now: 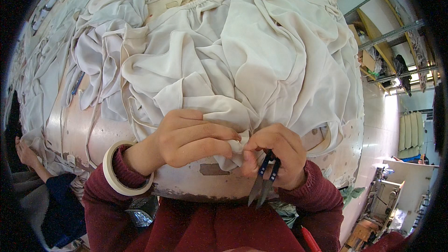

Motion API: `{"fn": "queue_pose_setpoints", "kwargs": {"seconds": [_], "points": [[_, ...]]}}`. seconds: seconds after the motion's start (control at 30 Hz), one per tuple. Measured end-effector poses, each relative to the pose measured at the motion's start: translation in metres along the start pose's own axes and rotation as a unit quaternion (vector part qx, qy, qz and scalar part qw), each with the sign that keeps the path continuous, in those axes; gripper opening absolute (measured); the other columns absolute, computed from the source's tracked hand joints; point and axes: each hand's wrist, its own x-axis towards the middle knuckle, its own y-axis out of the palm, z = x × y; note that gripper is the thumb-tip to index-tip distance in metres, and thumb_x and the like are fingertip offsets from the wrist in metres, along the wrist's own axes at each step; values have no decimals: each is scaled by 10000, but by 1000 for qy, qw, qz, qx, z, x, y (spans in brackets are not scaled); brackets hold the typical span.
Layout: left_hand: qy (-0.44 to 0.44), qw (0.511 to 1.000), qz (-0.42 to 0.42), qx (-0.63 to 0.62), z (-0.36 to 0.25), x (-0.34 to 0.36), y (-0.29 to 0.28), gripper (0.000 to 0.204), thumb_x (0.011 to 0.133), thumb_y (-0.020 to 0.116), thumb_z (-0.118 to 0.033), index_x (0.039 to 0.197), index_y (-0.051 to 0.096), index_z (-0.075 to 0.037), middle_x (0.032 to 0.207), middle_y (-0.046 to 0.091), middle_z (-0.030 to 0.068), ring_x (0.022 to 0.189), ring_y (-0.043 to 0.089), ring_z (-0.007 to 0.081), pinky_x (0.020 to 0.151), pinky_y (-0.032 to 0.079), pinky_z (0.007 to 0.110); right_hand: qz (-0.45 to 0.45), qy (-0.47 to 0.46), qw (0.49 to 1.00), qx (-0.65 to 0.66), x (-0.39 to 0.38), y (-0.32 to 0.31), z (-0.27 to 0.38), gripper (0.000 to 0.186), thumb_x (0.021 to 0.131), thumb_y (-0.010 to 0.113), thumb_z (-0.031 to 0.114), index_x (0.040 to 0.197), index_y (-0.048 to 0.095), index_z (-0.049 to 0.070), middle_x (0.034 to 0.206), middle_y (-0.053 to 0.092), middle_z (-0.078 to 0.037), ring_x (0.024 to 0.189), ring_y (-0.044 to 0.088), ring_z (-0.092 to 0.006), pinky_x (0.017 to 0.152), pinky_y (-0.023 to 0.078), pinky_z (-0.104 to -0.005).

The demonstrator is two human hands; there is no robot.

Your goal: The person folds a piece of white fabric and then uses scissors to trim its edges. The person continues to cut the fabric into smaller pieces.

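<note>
A cream garment (261, 60) of soft fabric lies in folds across the table in front of me. My left hand (193, 137) is closed, its fingertips pinching a small edge of this fabric. Right beside it, my right hand (276, 154) is closed too, thumb and forefinger meeting at the same bit of cloth. Tucked in my right hand is a pair of small dark-handled thread snips (265, 179), blades pointing down and slightly apart. A roll of pale tape (110, 168) hangs around my left wrist like a bracelet. The exact spot between my fingertips is partly hidden.
More pale garments (109, 32) are heaped on the left of the worn table (175, 184). A blue pen-like object (77, 84) lies among them. Another person's hand (28, 154) touches cloth at the far left. Metal shelving (392, 42) stands at right; a red pen (310, 239) shows below.
</note>
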Motion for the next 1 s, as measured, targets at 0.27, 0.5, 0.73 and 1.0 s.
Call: {"fn": "queue_pose_setpoints", "kwargs": {"seconds": [0.27,0.5,0.73,1.0], "points": [[2,998,-2,63,-10,1,8,171,726,652,-130,873,661,-43,884,694,102,733,686,170,516,446,232,55,-56,984,-160,-5,-2,7,213,693,713,50,890,631,42,749,608,-48,627,614,-195,546,464,-291],[-22,998,-38,42,-15,-1,0,176,760,664,-130,909,637,-41,951,710,146,720,683,155,513,415,213,-18,179,984,-19,-11,-1,17,320,793,774,232,981,619,25,814,593,-81,634,584,-201,541,432,-305],[-17,996,-69,61,-15,-2,-5,175,775,667,-142,921,638,-49,984,715,159,716,676,137,507,399,210,-43,105,993,-1,-12,-6,28,448,794,783,262,1182,663,72,932,598,-112,727,531,-212,629,443,-323],[-9,993,-76,88,-18,-2,-6,181,771,677,-173,900,644,-50,975,718,170,640,644,135,497,398,212,34,17,958,-285,-10,-15,36,473,759,774,207,1223,688,209,971,608,-12,732,506,-164,672,416,-284]]}}
